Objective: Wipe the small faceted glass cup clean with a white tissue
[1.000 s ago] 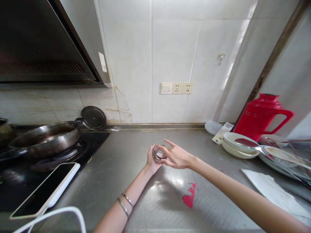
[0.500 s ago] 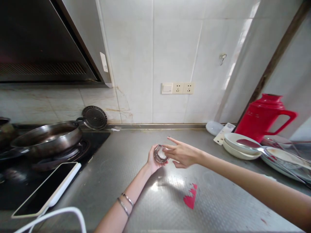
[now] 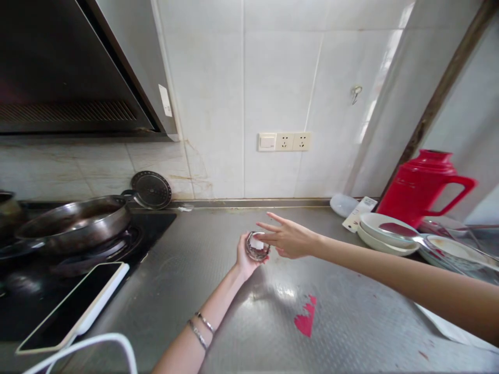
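My left hand is wrapped round a small glass cup, held above the steel counter with its mouth facing me. Something white shows inside the cup. My right hand comes in from the right, fingers stretched out and spread. At least one fingertip reaches over the cup's rim; whether it touches the white thing inside I cannot tell. Below the hands, a torn piece of red paper lies flat on the counter.
At left, a pan stands on the black hob, with a phone and white cable nearer. On the right are stacked dishes, a red thermos jug and, under my forearm, a white flat thing.
My right hand has risen slightly and shifted a little left at the cup's mouth. My left hand keeps the cup almost still. More of the white flat thing shows below my right forearm.
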`<state>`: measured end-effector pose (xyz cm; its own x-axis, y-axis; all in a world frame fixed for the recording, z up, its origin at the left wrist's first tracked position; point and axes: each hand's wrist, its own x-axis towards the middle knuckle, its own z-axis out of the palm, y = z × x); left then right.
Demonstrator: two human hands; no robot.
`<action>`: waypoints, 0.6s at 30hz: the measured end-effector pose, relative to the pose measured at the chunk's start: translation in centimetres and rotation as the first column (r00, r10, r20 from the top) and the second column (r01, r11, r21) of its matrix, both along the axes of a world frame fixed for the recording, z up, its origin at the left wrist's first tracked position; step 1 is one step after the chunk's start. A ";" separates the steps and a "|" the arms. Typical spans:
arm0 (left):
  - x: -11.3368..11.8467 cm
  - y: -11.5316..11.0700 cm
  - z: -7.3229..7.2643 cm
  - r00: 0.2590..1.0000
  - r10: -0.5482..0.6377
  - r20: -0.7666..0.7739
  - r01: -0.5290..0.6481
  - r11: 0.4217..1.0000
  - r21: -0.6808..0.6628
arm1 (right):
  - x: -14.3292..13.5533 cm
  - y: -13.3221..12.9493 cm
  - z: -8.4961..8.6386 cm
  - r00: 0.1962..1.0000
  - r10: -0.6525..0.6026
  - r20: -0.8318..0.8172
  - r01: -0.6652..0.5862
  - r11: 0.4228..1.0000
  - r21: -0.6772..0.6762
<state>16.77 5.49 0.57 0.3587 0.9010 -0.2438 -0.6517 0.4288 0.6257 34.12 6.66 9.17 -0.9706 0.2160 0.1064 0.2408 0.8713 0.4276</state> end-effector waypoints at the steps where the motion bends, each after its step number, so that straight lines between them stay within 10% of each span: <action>1: 0.0 0.0 0.1 0.999 0.048 0.014 -0.048 0.999 0.007 | -0.3 -0.4 -0.1 1.000 -0.017 -0.014 0.018 0.999 0.033; 7: -0.1 -0.1 0.5 0.972 0.226 0.069 -0.228 0.973 0.035 | -2.4 -3.3 -0.8 0.991 -0.131 0.027 0.127 0.983 0.133; 13: 0.2 -0.1 -0.2 0.952 0.288 0.109 -0.295 0.954 0.058 | -3.6 -5.1 -1.3 0.981 -0.136 -0.141 0.109 0.976 -0.187; 18: 0.9 -0.2 -1.2 0.954 0.266 0.135 -0.273 0.961 0.037 | -4.1 -5.8 -2.2 0.898 -0.283 -0.337 0.070 0.849 -0.524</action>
